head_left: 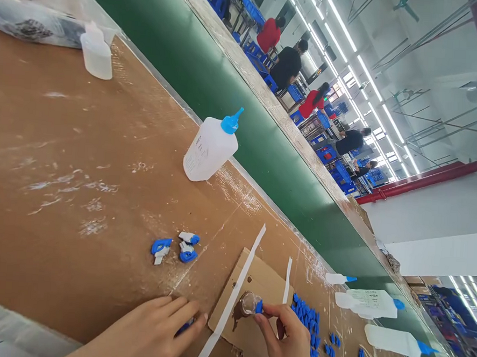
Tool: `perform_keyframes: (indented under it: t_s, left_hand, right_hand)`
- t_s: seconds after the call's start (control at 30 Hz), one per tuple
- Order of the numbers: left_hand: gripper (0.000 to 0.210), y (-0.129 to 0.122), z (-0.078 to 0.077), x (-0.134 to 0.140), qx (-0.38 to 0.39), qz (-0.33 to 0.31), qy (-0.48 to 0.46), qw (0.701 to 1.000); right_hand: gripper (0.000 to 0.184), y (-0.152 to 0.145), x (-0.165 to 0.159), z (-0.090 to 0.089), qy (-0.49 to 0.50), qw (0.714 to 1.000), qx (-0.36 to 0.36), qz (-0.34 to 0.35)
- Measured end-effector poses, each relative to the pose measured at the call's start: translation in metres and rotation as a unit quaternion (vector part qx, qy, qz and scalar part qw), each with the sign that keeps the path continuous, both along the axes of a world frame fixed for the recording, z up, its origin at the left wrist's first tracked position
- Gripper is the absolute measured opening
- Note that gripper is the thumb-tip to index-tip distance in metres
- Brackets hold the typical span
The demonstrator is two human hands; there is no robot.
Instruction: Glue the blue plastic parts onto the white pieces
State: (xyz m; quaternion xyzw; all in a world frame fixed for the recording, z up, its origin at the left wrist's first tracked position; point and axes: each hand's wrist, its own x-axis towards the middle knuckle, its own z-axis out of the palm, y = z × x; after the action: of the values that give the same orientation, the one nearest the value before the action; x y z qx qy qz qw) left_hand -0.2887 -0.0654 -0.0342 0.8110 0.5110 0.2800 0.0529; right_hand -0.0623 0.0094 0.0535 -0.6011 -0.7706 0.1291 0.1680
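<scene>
Left hand [148, 332] flat on table [60, 189], fingers pinching a blue part [185, 326] | right hand [289, 340] pinching blue clip [258, 307] against small vial [248, 303] on cardboard [256, 287] | clip pile [308, 317] just right | bottle [210, 147] well behind

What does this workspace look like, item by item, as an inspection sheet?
Surface: brown cardboard-covered bench, smeared with white residue.
Job's things: small blue part held at a small clear cup on a cardboard scrap; pile of blue parts.
Clutter: upright squeeze bottle, three bottles lying flat, plastic bag.
Grippers: right hand pinches the blue part; left hand rests flat on a blue piece.
Cables: nothing seen.
Surroundings: green conveyor, seated workers beyond.
</scene>
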Motion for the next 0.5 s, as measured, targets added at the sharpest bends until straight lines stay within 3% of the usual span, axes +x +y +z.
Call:
perform_keyframes:
  t_s: [0.1, 0.3, 0.4, 0.5]
  left_hand:
    - [0.020, 0.003, 0.001, 0.001, -0.025, 0.003, -0.011, 1.000]
    - [0.030, -0.002, -0.005, 0.006, 0.011, 0.016, 0.003, 1.000]
    - [0.029, 0.003, 0.004, 0.005, -0.018, 0.007, -0.026, 0.999]
    - [0.038, 0.013, 0.017, 0.011, -0.112, -0.027, -0.200, 0.973]
  right_hand:
    - [0.055, 0.001, -0.002, -0.001, -0.012, 1.000, -0.001, 0.002]
    - [0.040, 0.007, 0.006, 0.004, -0.010, 0.999, -0.047, 0.015]
    - [0.031, 0.003, 0.010, 0.006, 0.094, 0.991, -0.087, -0.028]
    - [0.035, -0.010, 0.002, 0.000, 0.289, 0.948, -0.091, -0.101]
